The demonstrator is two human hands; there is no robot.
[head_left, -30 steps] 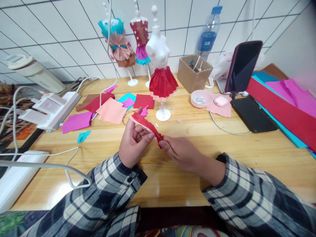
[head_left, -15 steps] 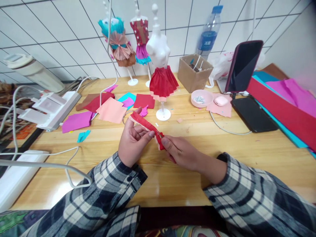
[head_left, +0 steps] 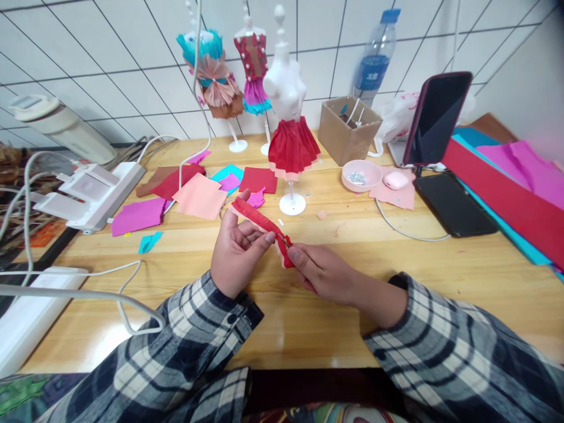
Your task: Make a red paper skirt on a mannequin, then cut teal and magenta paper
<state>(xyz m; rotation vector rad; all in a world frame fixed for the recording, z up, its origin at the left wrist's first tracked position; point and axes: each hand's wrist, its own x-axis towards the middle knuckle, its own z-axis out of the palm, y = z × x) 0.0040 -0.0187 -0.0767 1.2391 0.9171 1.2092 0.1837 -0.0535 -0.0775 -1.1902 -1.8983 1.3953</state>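
A red paper strip with a pale pink edge [head_left: 256, 215] slants between my hands above the wooden table [head_left: 308, 329]. My left hand [head_left: 240, 252] pinches it between thumb and fingers. My right hand [head_left: 324, 270] is closed around a small, thin metal tool whose tip [head_left: 285, 241] lies against the strip; most of the tool is hidden in the fist. Behind my hands a white mannequin [head_left: 285, 88] stands upright, wearing a pleated red skirt with a pink hem [head_left: 293, 147].
Two dressed mannequins [head_left: 215, 82] stand further back. Coloured paper pieces [head_left: 200, 197] lie at centre left. A cardboard box [head_left: 346, 135], pink dish [head_left: 362, 175] and phones [head_left: 456, 205] are at right. Cables and a power strip [head_left: 99, 200] occupy the left side.
The tool's tip has shifted very slightly along the strip. Both hands keep nearly the same place and hold, and the whole view has moved a little.
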